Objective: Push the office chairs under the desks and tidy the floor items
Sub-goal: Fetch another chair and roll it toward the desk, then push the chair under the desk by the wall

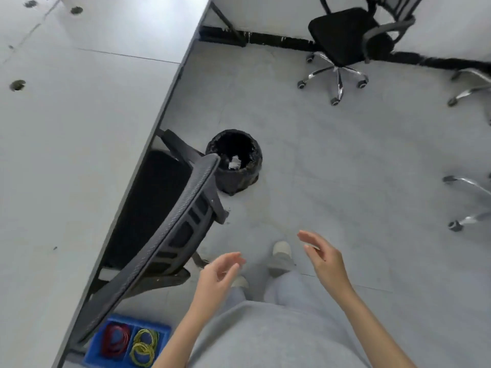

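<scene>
A black mesh office chair (170, 235) stands with its seat tucked under the grey desk (66, 144) at left; its curved backrest leans out over the floor. A black-lined waste bin (235, 162) with crumpled paper inside stands on the floor just past the chair. A blue tray (162, 329) with red and yellow rubber bands lies on the floor at bottom left. My left hand (216, 278) hovers right of the backrest, fingers apart, touching nothing. My right hand (322, 257) hangs over the floor, empty. A second black chair (342, 35) stands away from the far desk.
Chrome wheeled bases of two more chairs (467, 88) (465, 203) poke in at the right edge. A black cable strip (279, 39) runs along the far wall. My feet in pale shoes (280, 254) stand on grey floor between my hands.
</scene>
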`<action>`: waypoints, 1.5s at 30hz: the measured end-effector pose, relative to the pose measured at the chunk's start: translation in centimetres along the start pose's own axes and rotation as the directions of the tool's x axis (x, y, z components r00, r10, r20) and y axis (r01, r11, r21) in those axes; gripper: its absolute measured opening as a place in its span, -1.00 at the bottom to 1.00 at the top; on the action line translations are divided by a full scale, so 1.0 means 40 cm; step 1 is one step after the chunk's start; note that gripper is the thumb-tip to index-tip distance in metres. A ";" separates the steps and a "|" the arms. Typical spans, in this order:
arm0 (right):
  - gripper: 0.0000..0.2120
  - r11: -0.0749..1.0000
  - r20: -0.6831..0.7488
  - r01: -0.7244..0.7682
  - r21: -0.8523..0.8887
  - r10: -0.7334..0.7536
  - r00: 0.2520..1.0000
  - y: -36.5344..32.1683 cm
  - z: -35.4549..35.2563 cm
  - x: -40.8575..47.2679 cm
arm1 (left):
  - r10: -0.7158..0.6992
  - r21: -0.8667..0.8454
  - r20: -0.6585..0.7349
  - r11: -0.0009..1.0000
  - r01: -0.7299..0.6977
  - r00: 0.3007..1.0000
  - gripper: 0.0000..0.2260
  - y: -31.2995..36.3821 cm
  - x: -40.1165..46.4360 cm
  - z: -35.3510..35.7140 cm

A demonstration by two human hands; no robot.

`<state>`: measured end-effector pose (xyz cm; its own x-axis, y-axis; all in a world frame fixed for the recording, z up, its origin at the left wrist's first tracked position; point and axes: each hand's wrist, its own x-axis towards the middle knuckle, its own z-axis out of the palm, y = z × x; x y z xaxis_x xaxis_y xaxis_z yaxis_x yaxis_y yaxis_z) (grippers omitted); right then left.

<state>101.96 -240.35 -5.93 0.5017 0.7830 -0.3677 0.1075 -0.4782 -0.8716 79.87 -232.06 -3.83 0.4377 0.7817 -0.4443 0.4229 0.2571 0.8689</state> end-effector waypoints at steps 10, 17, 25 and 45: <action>-0.77 0.894 -0.431 -0.263 0.362 0.411 0.803 0.236 -0.362 -0.044 | 0.168 0.078 0.351 0.975 -0.208 0.921 -0.80 0.361 0.440 0.442; -0.79 0.909 -0.448 -0.160 0.386 0.336 0.828 0.187 -0.694 0.207 | 0.124 0.167 0.494 0.958 -0.234 0.861 -0.79 0.524 0.574 0.763; -0.78 0.926 -0.560 0.015 0.378 0.216 0.800 0.138 -1.090 0.528 | 0.026 0.275 0.505 0.943 -0.189 0.863 -0.76 0.608 0.777 1.003; -0.73 0.865 -0.616 -0.138 0.483 0.448 0.648 0.288 -1.942 1.277 | 0.167 0.208 0.682 0.889 -0.407 0.712 -0.74 1.365 1.667 2.006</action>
<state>195.48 -236.78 -9.60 0.9022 0.0478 -0.4287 -0.3909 -0.3294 -0.8595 195.82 -211.48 -3.51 0.9234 0.2116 -0.3202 0.3627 -0.2076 0.9085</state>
